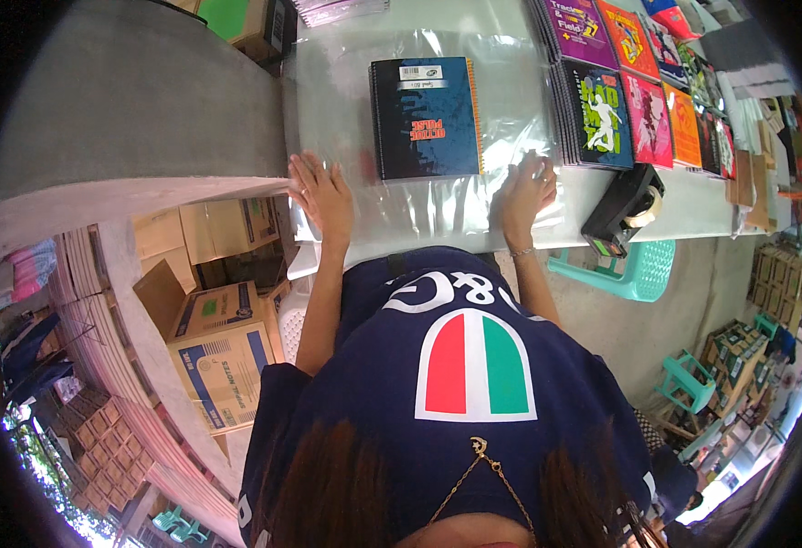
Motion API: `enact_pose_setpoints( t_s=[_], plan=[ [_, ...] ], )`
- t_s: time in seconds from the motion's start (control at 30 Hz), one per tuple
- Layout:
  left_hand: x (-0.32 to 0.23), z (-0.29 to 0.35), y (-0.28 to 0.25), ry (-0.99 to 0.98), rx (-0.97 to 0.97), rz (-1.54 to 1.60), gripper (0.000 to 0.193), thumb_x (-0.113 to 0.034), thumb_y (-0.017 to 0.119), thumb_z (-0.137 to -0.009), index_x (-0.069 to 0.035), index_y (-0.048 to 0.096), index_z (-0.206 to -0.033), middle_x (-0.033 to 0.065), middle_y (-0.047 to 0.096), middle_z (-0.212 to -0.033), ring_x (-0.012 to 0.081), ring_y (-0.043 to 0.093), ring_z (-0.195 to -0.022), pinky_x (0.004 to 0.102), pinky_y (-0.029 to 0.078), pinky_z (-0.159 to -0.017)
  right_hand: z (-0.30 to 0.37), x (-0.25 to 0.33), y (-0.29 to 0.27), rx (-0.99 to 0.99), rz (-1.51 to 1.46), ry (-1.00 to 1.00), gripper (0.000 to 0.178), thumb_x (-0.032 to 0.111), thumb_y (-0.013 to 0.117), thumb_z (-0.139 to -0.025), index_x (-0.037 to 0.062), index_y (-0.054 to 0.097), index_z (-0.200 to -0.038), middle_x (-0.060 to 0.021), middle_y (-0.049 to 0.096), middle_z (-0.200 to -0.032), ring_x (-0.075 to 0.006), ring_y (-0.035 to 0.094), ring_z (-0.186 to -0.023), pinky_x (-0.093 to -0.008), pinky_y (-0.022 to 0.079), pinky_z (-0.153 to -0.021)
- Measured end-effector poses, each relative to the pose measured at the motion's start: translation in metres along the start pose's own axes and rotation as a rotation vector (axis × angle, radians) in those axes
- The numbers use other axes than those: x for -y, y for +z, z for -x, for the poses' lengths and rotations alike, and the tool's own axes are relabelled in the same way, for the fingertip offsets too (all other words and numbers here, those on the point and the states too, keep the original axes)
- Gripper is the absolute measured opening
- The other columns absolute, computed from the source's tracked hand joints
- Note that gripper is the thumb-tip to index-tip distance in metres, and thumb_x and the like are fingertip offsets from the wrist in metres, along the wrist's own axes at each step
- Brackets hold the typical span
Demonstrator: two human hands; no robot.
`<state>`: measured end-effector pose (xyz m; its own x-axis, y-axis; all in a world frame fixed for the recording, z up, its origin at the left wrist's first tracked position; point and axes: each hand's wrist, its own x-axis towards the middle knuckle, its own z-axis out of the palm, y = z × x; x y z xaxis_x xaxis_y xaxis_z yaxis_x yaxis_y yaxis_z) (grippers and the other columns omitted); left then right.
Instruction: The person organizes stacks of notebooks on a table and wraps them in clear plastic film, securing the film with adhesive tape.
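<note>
Left hand lies flat, fingers extended, at the left edge of a plastic sheet; right hand curls near its right, grip unclear; a dark notebook lies farther, on it.

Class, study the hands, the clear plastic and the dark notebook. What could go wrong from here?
The clear plastic shows ripples between the left hand and the right hand, so it might crease if pulled unevenly.

The black tape dispenser sits by the front edge of the table, to the right of the right hand; a careless sideways move could perhaps knock it off.
</note>
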<state>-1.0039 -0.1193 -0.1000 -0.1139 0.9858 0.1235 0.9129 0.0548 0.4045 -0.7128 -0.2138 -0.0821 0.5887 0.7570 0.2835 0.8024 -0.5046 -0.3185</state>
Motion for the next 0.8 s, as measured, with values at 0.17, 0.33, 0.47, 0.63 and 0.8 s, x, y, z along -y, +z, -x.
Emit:
enact_pose_setpoints(
  t_s=[0.17, 0.33, 0.47, 0.63, 0.8],
  plan=[
    [-0.005, 0.001, -0.007, -0.144, -0.094, 0.129, 0.057, -0.041, 0.041, -0.099, -0.009, 0.034, -0.146, 0.0176, 0.019, -0.155, 0.0330, 0.017, -0.144, 0.0584, 0.011, -0.112, -0.003, 0.001, -0.007, -0.069, 0.006, 0.072, 0.049, 0.020, 0.056, -0.088, 0.0058, 0.045, -0.133, -0.0185, 0.040, -0.137, -0.0376, 0.032, -0.129, -0.0525, 0.024, -0.104],
    [0.010, -0.002, -0.006, -0.165, -0.006, 0.120, 0.053, -0.037, 0.044, -0.098, -0.012, 0.040, -0.143, 0.0151, 0.029, -0.152, 0.0305, 0.025, -0.141, 0.0589, 0.010, -0.112, 0.001, -0.002, -0.006, -0.015, 0.045, -0.014, 0.054, 0.021, 0.059, -0.087, 0.0050, 0.042, -0.135, -0.0233, 0.037, -0.138, -0.0385, 0.032, -0.130, -0.0541, 0.023, -0.106],
    [0.007, -0.002, -0.011, -0.077, -0.009, 0.111, 0.053, -0.037, 0.047, -0.096, -0.013, 0.042, -0.142, 0.0120, 0.034, -0.150, 0.0283, 0.033, -0.138, 0.0597, 0.012, -0.111, -0.003, 0.000, -0.011, 0.081, -0.012, -0.018, 0.053, 0.020, 0.059, -0.087, 0.0032, 0.042, -0.134, -0.0245, 0.036, -0.139, -0.0397, 0.030, -0.131, -0.0545, 0.023, -0.106],
    [0.020, -0.005, -0.005, -0.312, -0.078, 0.443, 0.052, -0.035, 0.052, -0.093, -0.012, 0.047, -0.139, 0.0181, 0.040, -0.144, 0.0329, 0.044, -0.129, 0.0503, 0.031, -0.105, 0.003, -0.008, 0.004, -0.129, -0.022, 0.068, 0.048, 0.016, 0.058, -0.086, 0.0027, 0.048, -0.131, -0.0224, 0.041, -0.137, -0.0399, 0.031, -0.131, -0.0532, 0.022, -0.107],
    [0.040, -0.016, 0.002, -0.336, -0.107, 0.554, 0.049, -0.030, 0.061, -0.089, -0.004, 0.053, -0.130, 0.0174, 0.057, -0.118, 0.0279, 0.058, -0.099, 0.0389, 0.046, -0.087, 0.002, 0.016, -0.012, 0.097, -0.067, -0.046, 0.045, 0.012, 0.057, -0.083, 0.0044, 0.054, -0.127, -0.0174, 0.045, -0.134, -0.0317, 0.036, -0.130, -0.0514, 0.021, -0.109]
  ],
)
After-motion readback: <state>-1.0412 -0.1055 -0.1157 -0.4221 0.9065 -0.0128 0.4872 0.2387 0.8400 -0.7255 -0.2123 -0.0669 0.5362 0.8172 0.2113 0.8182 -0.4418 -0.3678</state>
